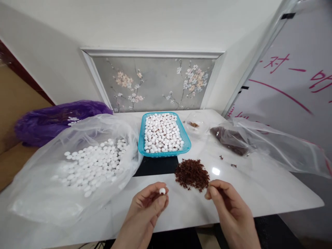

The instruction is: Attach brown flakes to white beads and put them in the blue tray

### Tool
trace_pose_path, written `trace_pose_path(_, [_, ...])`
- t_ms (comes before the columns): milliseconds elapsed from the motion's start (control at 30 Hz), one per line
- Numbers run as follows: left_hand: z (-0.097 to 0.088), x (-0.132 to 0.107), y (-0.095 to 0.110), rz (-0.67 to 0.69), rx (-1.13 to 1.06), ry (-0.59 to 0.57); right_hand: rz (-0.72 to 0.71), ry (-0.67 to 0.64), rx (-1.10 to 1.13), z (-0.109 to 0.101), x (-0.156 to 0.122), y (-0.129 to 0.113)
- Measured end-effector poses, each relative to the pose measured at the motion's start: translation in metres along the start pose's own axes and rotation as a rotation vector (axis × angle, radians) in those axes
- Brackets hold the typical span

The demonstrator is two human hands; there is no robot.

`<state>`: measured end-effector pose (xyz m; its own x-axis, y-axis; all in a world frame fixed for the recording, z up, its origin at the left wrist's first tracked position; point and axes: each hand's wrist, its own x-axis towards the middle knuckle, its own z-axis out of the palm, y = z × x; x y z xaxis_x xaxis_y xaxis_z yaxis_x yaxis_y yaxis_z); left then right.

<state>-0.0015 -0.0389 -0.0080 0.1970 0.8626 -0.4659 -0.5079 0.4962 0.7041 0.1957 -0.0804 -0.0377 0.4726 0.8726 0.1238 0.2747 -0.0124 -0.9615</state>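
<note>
My left hand [149, 209] pinches a small white ball [162, 191] between thumb and fingertips, and a bit of dark brown shows at the ball's lower side. At the right edge of a pile of small dark brown pieces [191, 174], my right hand [228, 207] has thumb and forefinger pressed together. Whatever lies between those fingertips is hidden. Beyond the hands, a blue plastic basket [141, 147] is filled with white balls, with brown bits showing among them.
On the left lies a clear plastic bag [52, 204] of loose white balls, with a purple bag [38, 121] behind it. A clear bag of brown pieces [229, 140] lies at the right, near a small clear container [195, 126]. Two stray brown pieces [233, 165] rest on the white table [280, 193].
</note>
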Motion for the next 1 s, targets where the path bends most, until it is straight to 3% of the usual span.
trace_pose_path(133, [0.002, 0.001, 0.0, 0.018, 0.069, 0.051, -0.018, 0.054, -0.097, -0.021, 0.0, 0.021])
trace_pose_path(233, [0.008, 0.0, 0.0, 0.065, 0.099, 0.063, -0.075, 0.0, -0.188, -0.022, -0.001, 0.028])
trace_pose_path(533, [0.012, 0.007, -0.002, 0.25, 0.235, -0.093, -0.343, -0.181, -0.571, 0.015, 0.004, 0.017])
trace_pose_path(733, [0.016, 0.01, -0.005, 0.277, 0.287, 0.033, -0.368, -0.169, -0.872, 0.033, 0.006, 0.024])
trace_pose_path(800, [0.018, 0.009, -0.004, 0.263, 0.296, 0.062, -0.367, -0.155, -0.866, 0.034, 0.005, 0.025])
trace_pose_path(1000, [0.016, 0.01, 0.001, 0.236, 0.3, -0.003, -0.414, -0.074, -0.607, 0.03, 0.001, 0.03])
